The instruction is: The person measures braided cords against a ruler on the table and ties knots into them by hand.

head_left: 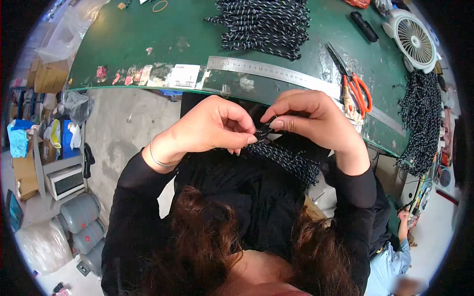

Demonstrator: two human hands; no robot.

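Observation:
My left hand (pixel 217 126) and my right hand (pixel 311 118) meet above my lap, just off the table's near edge. Between their fingertips is a short piece of black cord with white flecks (pixel 263 131); both hands pinch it. A bundle of similar black-and-white cords (pixel 289 161) lies across my lap beneath the hands. Exactly how the held piece is looped or joined is partly hidden by my fingers.
On the green table (pixel 133 44) lie many cut cords (pixel 266 24), a steel ruler (pixel 266 70) and orange-handled scissors (pixel 353 81). A white fan (pixel 414 40) stands at the right, near hanging cords (pixel 422 118). Another person's sleeve (pixel 390 266) shows at lower right.

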